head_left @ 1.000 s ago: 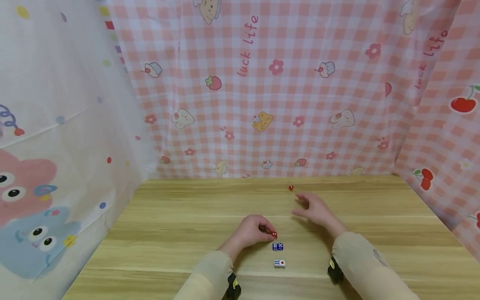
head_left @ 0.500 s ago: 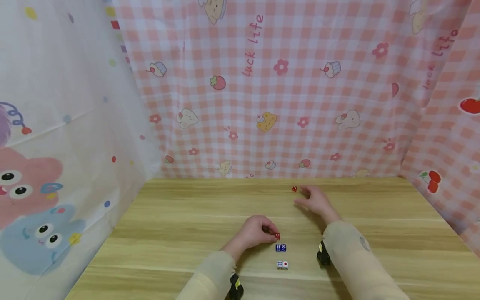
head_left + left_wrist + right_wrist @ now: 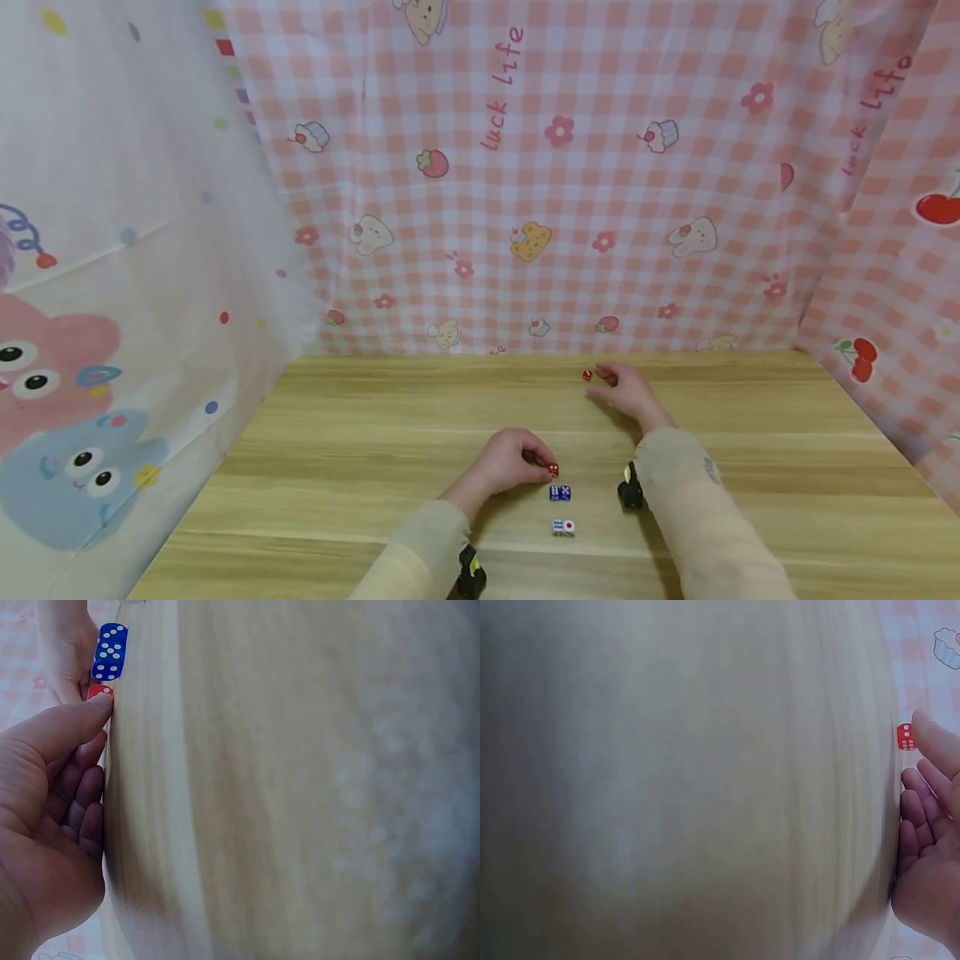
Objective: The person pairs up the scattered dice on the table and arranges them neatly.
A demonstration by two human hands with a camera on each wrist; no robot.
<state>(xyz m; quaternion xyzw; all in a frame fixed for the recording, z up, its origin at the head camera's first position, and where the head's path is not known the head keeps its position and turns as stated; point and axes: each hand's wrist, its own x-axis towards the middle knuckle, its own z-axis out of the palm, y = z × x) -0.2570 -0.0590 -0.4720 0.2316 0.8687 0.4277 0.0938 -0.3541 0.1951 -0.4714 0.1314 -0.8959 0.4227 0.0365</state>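
Note:
In the head view my left hand (image 3: 512, 460) pinches a red die (image 3: 553, 470) at the middle of the table. The left wrist view shows the thumb on that red die (image 3: 100, 690), right beside the blue dice (image 3: 110, 652). Two blue dice (image 3: 560, 493) lie side by side just in front of it. Nearer to me sit two white dice (image 3: 563, 527), one with a big red dot on top. Toward the back, my right hand (image 3: 630, 393) has thumb and fingers spread beside another red die (image 3: 587, 375). Contact with that die cannot be made out.
All the dice lie on a wood-grain table (image 3: 360, 433). A pink checked cloth (image 3: 480, 192) hangs along its back edge. Another printed cloth (image 3: 892, 275) hangs on the right, and a white one (image 3: 165, 292) on the left.
My right hand has moved away from me and in beside the far red die, which stays in place. The left hand keeps its pinch on the near red die.

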